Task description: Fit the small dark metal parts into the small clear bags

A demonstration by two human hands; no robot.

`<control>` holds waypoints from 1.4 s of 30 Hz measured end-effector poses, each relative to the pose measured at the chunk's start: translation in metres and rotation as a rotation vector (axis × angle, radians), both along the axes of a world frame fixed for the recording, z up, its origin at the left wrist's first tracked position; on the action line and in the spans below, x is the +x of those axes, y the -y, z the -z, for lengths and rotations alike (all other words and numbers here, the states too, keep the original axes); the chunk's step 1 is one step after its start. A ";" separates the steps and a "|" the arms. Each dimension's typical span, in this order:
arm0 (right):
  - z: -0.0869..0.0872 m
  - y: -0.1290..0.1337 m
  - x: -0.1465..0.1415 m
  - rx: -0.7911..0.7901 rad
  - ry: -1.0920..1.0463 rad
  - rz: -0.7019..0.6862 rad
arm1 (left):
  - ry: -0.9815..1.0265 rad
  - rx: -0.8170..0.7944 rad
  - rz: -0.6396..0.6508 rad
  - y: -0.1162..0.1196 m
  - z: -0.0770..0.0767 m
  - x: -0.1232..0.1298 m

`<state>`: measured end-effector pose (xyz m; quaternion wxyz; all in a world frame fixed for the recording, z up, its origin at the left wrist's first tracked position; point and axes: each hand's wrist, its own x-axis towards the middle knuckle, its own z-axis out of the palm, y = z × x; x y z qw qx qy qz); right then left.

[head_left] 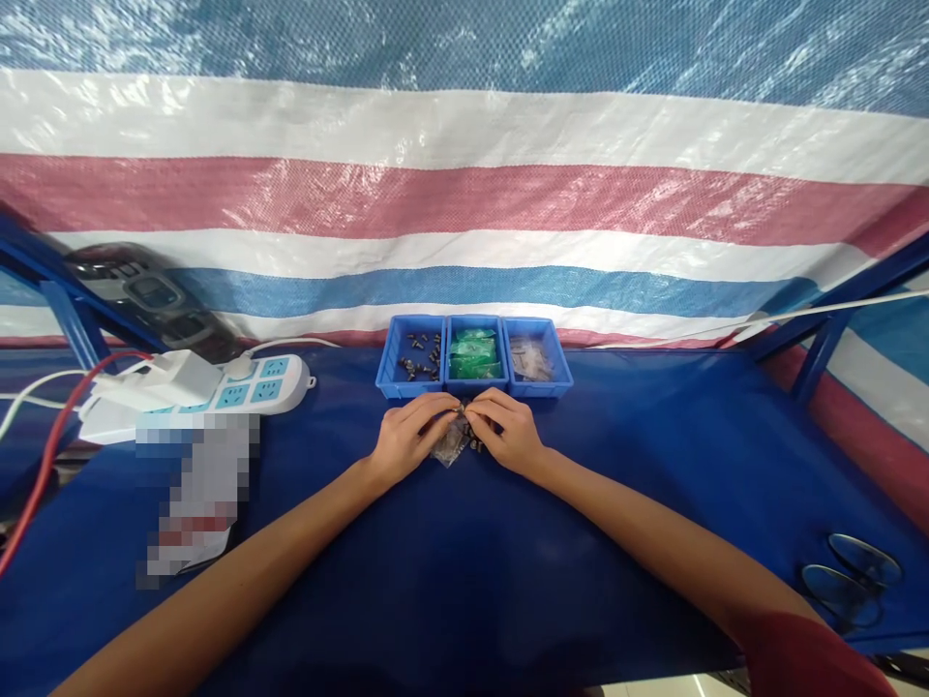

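Note:
My left hand and my right hand meet fingertip to fingertip just in front of the bins. Both are closed in a pinch, and whatever is between the fingertips is too small to make out. Below the fingers lies a small clear plastic bag, its upper part hidden by my left hand. A few small dark screws rest on the table beside my right fingers. Behind stand three joined blue bins: the left bin holds loose screws, the middle bin green packets, the right bin clear plastic bags.
A white power strip with plugs and cables lies on the left of the blue table. Near it are a pixelated, blurred-out object and a dark transparent case. Eyeglasses lie at the right. Striped sheeting hangs behind.

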<state>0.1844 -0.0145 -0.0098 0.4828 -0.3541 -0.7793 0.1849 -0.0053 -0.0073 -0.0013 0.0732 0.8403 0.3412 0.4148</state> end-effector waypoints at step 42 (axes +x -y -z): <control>0.002 0.000 -0.002 0.007 -0.058 -0.014 | -0.061 -0.079 -0.039 -0.002 0.005 -0.001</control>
